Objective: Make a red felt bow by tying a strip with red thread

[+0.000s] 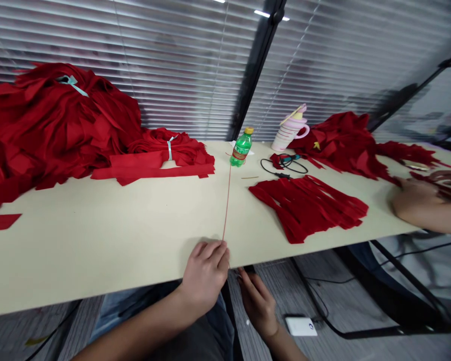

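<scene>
A thin red string (227, 203) runs taut from the base of a green bottle (241, 148) with a yellow cap toward the table's front edge. My left hand (206, 273) is closed on the string, its knuckles up, at that edge. Just right of it and lower, beyond the edge, is my right hand (258, 303), fingers pinched together; what they hold is too small to make out. Red cloth strips (310, 205) lie in a fanned row to the right of the string.
Large heaps of red strips (67, 125) and a tied bundle (169, 145) fill the left. Behind stand a striped mug (290, 128) and a black cable (285, 163). Another person's hand (417, 200) works at the far right. A white box (300, 326) lies on the floor.
</scene>
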`<action>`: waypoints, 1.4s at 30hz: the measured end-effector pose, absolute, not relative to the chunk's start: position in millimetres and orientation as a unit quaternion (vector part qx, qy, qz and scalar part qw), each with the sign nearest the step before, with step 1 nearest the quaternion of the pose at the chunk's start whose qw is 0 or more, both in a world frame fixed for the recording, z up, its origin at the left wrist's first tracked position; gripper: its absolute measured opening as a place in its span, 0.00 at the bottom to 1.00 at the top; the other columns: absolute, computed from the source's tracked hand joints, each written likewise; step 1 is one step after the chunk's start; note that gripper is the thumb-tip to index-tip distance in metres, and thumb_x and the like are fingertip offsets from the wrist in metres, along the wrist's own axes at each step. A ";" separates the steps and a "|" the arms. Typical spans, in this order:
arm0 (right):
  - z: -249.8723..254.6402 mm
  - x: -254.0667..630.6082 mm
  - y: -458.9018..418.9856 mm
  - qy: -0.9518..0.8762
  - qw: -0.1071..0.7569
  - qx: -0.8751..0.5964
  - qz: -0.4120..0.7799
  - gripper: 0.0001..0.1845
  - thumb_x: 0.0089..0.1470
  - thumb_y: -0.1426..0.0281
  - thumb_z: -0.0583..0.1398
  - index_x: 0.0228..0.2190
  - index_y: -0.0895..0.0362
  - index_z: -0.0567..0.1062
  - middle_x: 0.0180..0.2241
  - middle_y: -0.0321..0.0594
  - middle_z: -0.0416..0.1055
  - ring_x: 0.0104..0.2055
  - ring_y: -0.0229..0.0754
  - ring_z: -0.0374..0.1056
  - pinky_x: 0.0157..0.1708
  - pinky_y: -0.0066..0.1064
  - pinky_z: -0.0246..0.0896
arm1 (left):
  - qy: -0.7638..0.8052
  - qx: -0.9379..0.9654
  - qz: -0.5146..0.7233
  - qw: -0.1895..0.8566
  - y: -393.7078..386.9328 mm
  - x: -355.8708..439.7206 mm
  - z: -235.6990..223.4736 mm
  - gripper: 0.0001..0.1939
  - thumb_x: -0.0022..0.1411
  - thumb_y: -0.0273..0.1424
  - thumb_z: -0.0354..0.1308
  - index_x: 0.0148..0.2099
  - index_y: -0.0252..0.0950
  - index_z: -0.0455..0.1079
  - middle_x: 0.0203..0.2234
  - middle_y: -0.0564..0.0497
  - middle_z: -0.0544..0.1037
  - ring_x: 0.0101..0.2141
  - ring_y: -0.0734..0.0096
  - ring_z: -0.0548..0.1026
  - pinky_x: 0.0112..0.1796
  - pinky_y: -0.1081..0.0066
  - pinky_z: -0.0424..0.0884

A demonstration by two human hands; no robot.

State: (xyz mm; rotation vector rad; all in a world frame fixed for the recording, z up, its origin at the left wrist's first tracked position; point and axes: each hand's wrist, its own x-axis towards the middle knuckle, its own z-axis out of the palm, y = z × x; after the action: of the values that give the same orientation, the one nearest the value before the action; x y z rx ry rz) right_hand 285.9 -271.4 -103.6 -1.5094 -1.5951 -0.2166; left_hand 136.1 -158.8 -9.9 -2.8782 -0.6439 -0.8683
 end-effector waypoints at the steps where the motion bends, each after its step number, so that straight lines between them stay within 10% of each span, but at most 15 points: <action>1: -106.6 288.2 -272.4 -0.643 0.451 -0.613 -0.087 0.25 0.58 0.79 0.53 0.56 0.53 0.66 0.31 0.41 0.71 0.31 0.38 0.72 0.34 0.26 0.72 | -0.209 -0.935 -0.284 0.034 -158.8 136.1 -10.1 0.10 0.64 0.30 0.55 0.46 0.31 0.69 0.44 0.46 0.74 0.45 0.65 0.73 0.42 0.62 0.72; 10: -110.5 292.8 -284.2 -0.652 0.457 -0.604 -0.039 0.17 0.58 0.76 0.54 0.48 0.55 0.72 0.37 0.44 0.74 0.35 0.40 0.73 0.36 0.28 0.72 | -0.208 -0.936 -0.283 0.038 -159.0 136.2 -13.6 0.10 0.64 0.30 0.55 0.47 0.31 0.69 0.45 0.46 0.74 0.46 0.65 0.72 0.45 0.61 0.70; 21: -59.7 261.3 -258.3 -0.548 0.535 -0.641 0.051 0.09 0.57 0.71 0.56 0.25 0.58 0.70 0.21 0.35 0.67 0.22 0.35 0.64 0.23 0.23 0.63 | -0.206 -0.935 -0.287 0.030 -158.9 132.4 -9.7 0.11 0.64 0.30 0.55 0.48 0.31 0.69 0.46 0.46 0.74 0.47 0.65 0.72 0.45 0.62 0.70; 42: -53.5 236.6 -249.6 -0.398 0.633 -0.643 0.168 0.08 0.51 0.68 0.62 0.24 0.58 0.77 0.22 0.37 0.73 0.25 0.37 0.69 0.27 0.24 0.66 | -0.215 -0.943 -0.218 0.134 -162.3 133.7 -8.9 0.18 0.65 0.29 0.50 0.54 0.25 0.67 0.53 0.42 0.71 0.54 0.60 0.67 0.54 0.62 0.62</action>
State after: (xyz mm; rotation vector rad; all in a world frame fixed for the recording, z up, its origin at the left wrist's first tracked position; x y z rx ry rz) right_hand 236.6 -249.6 -53.5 -1.4705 -0.9106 0.3853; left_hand 133.7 -162.3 -8.9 -2.7326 -0.6234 -0.6319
